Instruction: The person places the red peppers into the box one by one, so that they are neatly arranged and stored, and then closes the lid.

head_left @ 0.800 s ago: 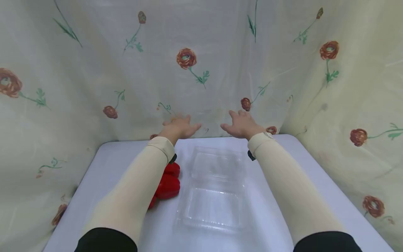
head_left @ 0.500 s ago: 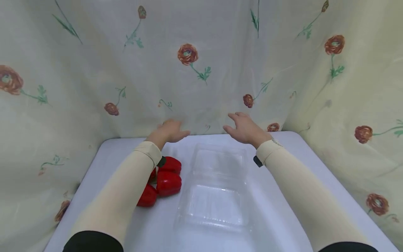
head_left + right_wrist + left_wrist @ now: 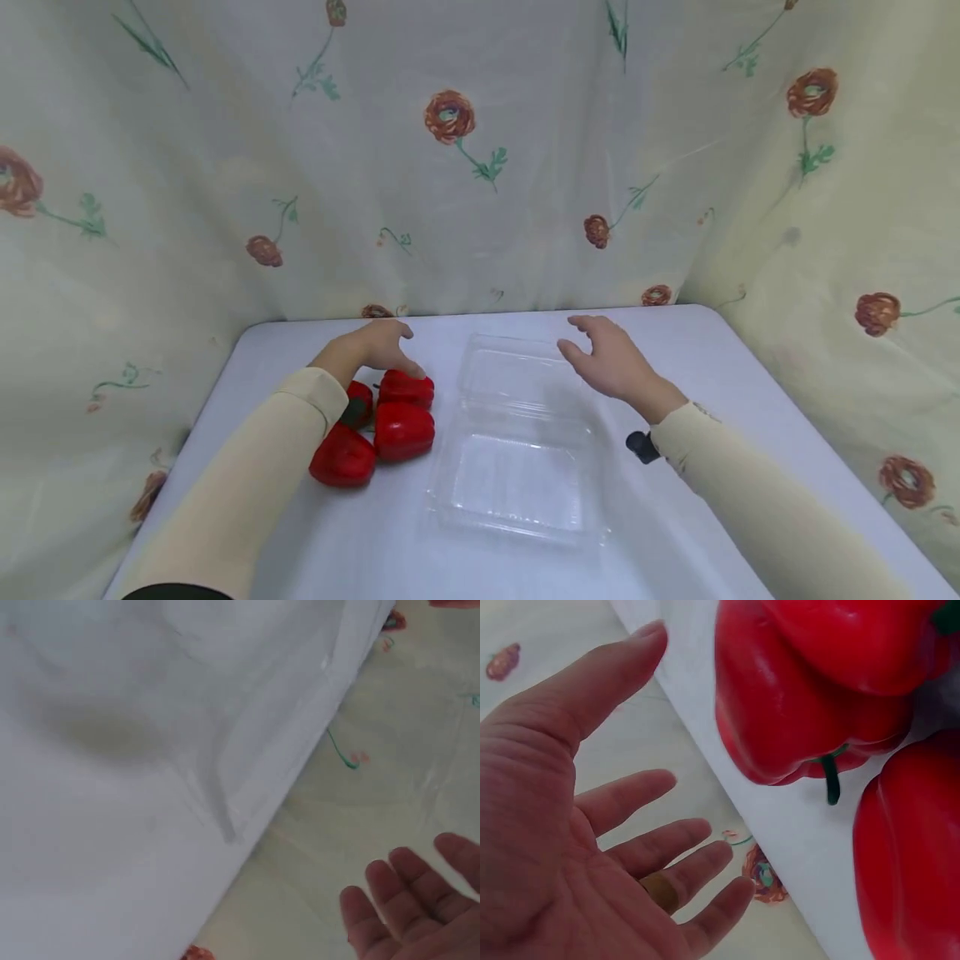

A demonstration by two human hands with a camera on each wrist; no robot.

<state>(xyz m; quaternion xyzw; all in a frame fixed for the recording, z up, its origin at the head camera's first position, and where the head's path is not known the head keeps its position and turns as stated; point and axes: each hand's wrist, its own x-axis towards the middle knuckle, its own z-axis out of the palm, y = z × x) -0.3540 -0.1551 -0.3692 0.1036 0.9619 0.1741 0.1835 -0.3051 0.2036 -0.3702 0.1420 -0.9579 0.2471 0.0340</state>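
Observation:
Several red bell peppers (image 3: 405, 431) lie in a cluster on the left of the white table; up close in the left wrist view one pepper (image 3: 780, 697) shows a green stem. My left hand (image 3: 375, 346) hovers over the rear of the cluster, fingers spread and holding nothing, its forearm partly covering a pepper. A clear plastic clamshell container (image 3: 517, 483) sits unfolded at mid-table, its two halves one behind the other. Above and to the right of its rear half is my right hand (image 3: 611, 362), with relaxed fingers and nothing in its grasp.
The white table (image 3: 675, 517) ends at a rounded back edge. Behind and on both sides hangs a pale curtain (image 3: 525, 167) printed with brown-red flowers. A dark camera strap piece (image 3: 642, 447) shows under the right sleeve.
Both hands have come back from the curtain and lower over the table. The left has shifted left to the peppers, the right a little to the right. More peppers are visible.

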